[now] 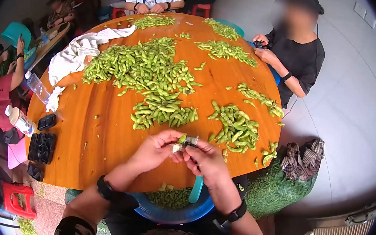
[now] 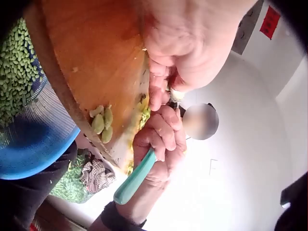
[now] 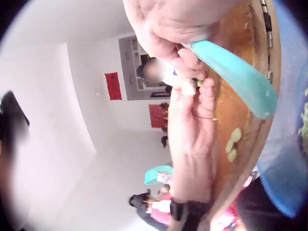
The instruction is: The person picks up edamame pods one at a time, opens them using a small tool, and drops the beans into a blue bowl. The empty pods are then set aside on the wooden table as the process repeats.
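Above the near edge of the wooden table (image 1: pixel 102 140), both hands meet at the fingertips. The left hand (image 1: pixel 154 153) pinches a green bean pod (image 1: pixel 182 139), and a white wrap (image 1: pixel 176 148) covers its thumb tip. In the right hand (image 1: pixel 210 162) is a tool with a teal handle (image 3: pixel 240 79), which sticks out below the palm; the fingers hide most of its working end. A grey wrap (image 1: pixel 191 139) shows on a right fingertip. Several shelled beans (image 2: pixel 103 122) lie at the table edge beneath the hands.
A blue basin (image 1: pixel 172 217) of shelled beans sits below the table edge. Heaps of pods (image 1: pixel 156 67) cover the middle, with a smaller heap (image 1: pixel 238 128) at right. Bottles (image 1: pixel 20 120), black trays (image 1: pixel 41 147) and a white cloth (image 1: pixel 72 55) line the left. Other people sit around.
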`<action>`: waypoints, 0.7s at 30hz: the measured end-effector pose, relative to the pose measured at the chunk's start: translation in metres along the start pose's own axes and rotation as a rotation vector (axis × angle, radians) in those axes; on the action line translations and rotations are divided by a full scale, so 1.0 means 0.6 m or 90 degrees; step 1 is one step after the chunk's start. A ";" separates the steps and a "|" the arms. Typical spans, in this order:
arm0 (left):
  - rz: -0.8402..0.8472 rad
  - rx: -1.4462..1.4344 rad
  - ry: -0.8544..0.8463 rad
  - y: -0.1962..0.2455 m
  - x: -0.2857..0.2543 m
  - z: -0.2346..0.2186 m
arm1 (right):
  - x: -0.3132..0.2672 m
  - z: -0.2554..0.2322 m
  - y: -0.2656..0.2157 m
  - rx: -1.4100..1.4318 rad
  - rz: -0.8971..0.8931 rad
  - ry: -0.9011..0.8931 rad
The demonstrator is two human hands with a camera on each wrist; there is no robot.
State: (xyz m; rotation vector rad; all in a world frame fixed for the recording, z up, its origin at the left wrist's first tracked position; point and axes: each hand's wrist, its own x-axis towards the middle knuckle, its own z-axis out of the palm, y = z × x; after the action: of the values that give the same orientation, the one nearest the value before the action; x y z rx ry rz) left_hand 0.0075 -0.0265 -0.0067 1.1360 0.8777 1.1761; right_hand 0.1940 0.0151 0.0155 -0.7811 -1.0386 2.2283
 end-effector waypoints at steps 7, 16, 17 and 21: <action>0.090 0.134 0.122 -0.004 -0.006 0.013 | -0.004 0.043 0.012 -0.171 -0.092 0.115; 0.092 0.228 0.190 0.004 -0.008 0.011 | 0.014 0.049 0.022 -0.061 -0.084 0.095; 0.060 0.098 0.183 0.002 -0.006 0.007 | 0.013 0.049 0.019 -0.061 -0.083 0.091; 0.052 -0.043 0.206 -0.007 0.001 -0.007 | 0.013 0.054 0.013 -0.064 -0.091 0.126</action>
State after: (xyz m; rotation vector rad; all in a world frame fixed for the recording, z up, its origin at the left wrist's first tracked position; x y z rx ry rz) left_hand 0.0048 -0.0253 -0.0119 0.9477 1.0351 1.4734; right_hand 0.1645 0.0008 0.0242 -0.9204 -1.0801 1.9488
